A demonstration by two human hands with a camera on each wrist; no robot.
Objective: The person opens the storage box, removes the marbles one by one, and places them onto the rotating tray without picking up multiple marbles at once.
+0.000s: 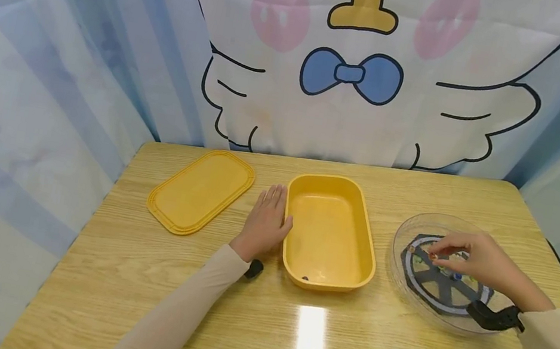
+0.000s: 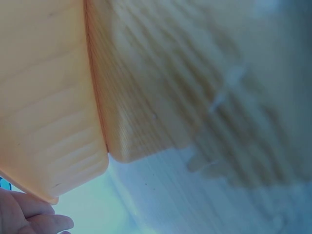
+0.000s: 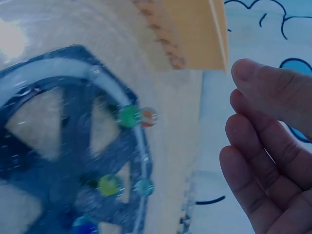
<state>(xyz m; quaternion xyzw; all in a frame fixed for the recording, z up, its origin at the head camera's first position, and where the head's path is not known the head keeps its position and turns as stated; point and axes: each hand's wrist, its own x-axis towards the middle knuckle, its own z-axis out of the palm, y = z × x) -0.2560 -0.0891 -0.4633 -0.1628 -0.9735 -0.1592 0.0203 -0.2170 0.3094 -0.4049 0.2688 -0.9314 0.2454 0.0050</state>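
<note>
My left hand (image 1: pixel 266 224) lies with its fingers straight along the left side of a yellow plastic tub (image 1: pixel 326 229), touching its wall. One small dark marble (image 1: pixel 305 278) sits inside at the near end. At the right, my right hand (image 1: pixel 479 261) is over a clear round dish (image 1: pixel 398 258) with a dark wheel-shaped insert (image 1: pixel 428 275). Thumb and index finger pinch a small reddish marble (image 1: pixel 432 256), which the fingers hide in the right wrist view. There, a green marble (image 3: pixel 129 116), an orange-and-clear marble (image 3: pixel 147 117), a yellow-green marble (image 3: pixel 110 185) and a blue marble (image 3: pixel 84 225) show in the dish.
A flat yellow lid (image 1: pixel 201 192) lies left of the tub on the wooden table (image 1: pixel 132 291). Behind the table hangs a curtain (image 1: pixel 342 123) with a cartoon print. Dark wrist cameras sit at both cuffs.
</note>
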